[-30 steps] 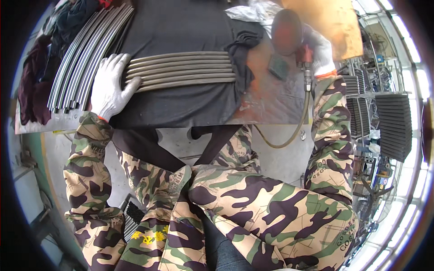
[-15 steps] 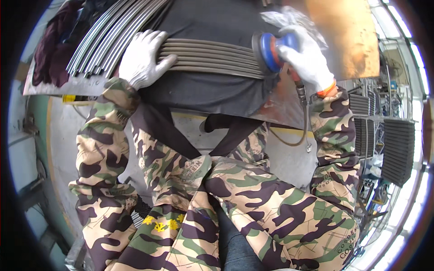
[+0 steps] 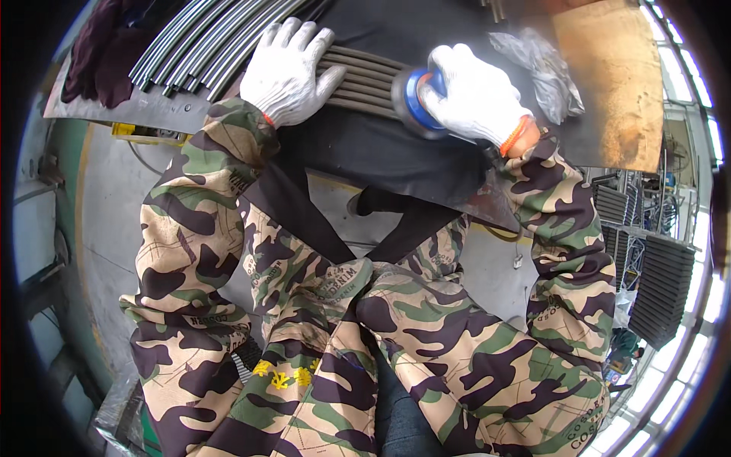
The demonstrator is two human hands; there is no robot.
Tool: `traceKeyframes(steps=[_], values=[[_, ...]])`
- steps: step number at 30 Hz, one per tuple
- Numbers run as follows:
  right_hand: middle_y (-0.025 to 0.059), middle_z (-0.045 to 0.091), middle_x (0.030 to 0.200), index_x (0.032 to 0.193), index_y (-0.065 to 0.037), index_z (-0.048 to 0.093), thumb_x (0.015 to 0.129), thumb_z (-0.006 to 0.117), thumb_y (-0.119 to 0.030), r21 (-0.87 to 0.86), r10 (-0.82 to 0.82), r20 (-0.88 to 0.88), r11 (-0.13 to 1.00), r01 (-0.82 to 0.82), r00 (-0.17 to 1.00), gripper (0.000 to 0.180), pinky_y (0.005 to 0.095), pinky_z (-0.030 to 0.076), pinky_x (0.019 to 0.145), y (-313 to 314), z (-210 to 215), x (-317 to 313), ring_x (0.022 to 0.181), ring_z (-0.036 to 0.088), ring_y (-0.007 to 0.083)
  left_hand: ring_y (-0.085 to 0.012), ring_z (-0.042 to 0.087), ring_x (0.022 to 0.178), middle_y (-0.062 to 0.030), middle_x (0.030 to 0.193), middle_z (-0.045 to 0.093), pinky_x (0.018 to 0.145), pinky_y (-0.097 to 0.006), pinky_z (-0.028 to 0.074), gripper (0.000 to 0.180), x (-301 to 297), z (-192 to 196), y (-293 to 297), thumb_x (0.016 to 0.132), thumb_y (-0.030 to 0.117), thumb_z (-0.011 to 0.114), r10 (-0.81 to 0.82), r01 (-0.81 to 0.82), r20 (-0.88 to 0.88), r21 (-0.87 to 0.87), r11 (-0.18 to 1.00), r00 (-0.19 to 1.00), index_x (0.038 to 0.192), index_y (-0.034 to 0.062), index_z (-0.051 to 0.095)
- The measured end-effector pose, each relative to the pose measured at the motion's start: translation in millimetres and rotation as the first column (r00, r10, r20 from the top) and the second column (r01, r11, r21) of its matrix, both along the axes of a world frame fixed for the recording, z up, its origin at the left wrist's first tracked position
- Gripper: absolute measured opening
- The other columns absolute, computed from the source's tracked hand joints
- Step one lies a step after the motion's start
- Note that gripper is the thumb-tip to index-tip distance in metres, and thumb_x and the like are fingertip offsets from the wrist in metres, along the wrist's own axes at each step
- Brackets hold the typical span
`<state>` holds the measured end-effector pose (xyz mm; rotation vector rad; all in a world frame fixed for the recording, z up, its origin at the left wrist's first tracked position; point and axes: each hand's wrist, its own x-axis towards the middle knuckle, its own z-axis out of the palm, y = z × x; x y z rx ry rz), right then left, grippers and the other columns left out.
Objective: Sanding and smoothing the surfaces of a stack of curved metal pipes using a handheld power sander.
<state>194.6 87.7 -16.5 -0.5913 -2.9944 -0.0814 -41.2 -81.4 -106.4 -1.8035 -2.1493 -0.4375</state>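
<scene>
Closest of all was the person's jacket, with blobs of green, black and tan. Past it, a black cloth lay over the table. On the cloth, between the two hands, was a row of dull rods. They were long, thin and round, lying side by side like pencils, and they were brownish gray with a soft gleam along their tops. The left hand, in a white glove, lay over their left ends with its fingers stretched out and its thumb apart. The right hand, in a white glove too, was curled around a round blue tool. The tool hid the right ends of the rods, and its rim looked blurry. It was on them or just above them; I could not tell which. Off to the left were many shiny rods, brighter and more silvery, and a dark red cloth. Past the right hand lay a crumpled clear bag, and beyond that was a brown board with darker stains.
</scene>
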Motion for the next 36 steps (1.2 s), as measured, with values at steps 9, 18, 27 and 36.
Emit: traceKeyframes(steps=[9,18,27,36], values=[[0.0188,0.069,0.103,0.109,-0.009,0.068,0.093,0.072,-0.036,-0.024,-0.005,-0.087,1.000,0.003,0.996,0.031,0.0481,0.059,0.080,-11,4,-19,0.087,0.072,0.0402,-0.0411,0.049,0.144,-0.0217,0.150,0.058,0.121,-0.054,0.036,0.060,3,-4,11,0.103,0.045,0.061,0.003,0.001,-0.082,0.047,0.999,0.997,0.147,0.0048,0.059],[0.0198,0.068,0.099,0.113,-0.009,0.067,0.093,0.072,-0.037,0.012,0.054,-0.100,0.999,-0.053,0.994,0.035,0.0481,0.059,0.079,-9,-10,-28,0.087,0.071,0.0391,-0.0426,0.047,0.146,-0.0236,0.153,0.055,0.123,-0.054,0.034,0.057,1,-10,15,0.108,0.041,0.055,0.022,-0.023,-0.113,-0.009,1.000,0.993,0.151,0.0046,0.056],[0.0250,0.070,0.108,0.124,-0.006,0.065,0.096,0.065,-0.036,-0.054,0.056,-0.009,0.997,-0.056,0.998,0.041,0.0504,0.060,0.089,-11,-7,-33,0.101,0.074,0.0420,-0.0431,0.047,0.145,-0.0245,0.152,0.056,0.123,-0.054,0.034,0.056,7,-11,5,0.106,0.038,0.056,0.023,-0.023,-0.112,0.008,1.000,0.993,0.150,0.0030,0.056],[0.0219,0.069,0.107,0.120,-0.010,0.068,0.095,0.065,-0.037,-0.074,0.008,-0.004,0.997,-0.008,1.000,0.036,0.0523,0.060,0.087,-13,-3,-37,0.098,0.074,0.0412,-0.0429,0.048,0.144,-0.0246,0.153,0.054,0.123,-0.054,0.034,0.053,6,-5,4,0.107,0.032,0.055,-0.029,0.029,-0.067,-0.006,1.000,0.997,0.151,0.0021,0.054]])
